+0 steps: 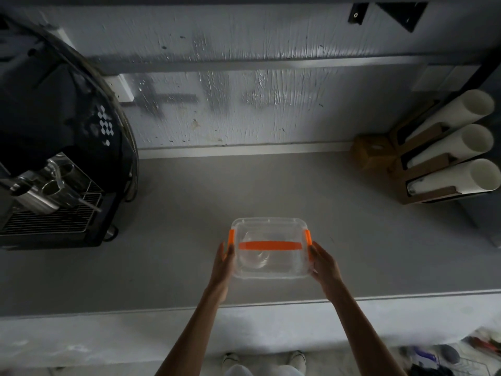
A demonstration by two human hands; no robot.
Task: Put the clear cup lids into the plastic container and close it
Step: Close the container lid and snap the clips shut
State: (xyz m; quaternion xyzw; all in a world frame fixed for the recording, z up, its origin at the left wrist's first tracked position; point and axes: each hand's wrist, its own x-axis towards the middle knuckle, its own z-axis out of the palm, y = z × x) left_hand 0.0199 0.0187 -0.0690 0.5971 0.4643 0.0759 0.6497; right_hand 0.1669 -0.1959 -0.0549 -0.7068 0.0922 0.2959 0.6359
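Observation:
A clear plastic container (284, 271) with its lid on stands on the grey counter (168, 256), near the front edge. It has an orange carry handle (269, 245) across the top and orange side clips (231, 237). Clear cup lids (256, 252) show faintly through the lid, inside the box. My left hand (223, 263) presses flat against the container's left side by the clip. My right hand (324, 263) holds the right side the same way. Both hands touch the box.
A black espresso machine (54, 158) with a metal drip grate stands at the left. At the right, a cardboard rack (423, 169) holds three stacks of white cups, with a small brown box (372, 153) beside it. A rough white wall runs behind the counter.

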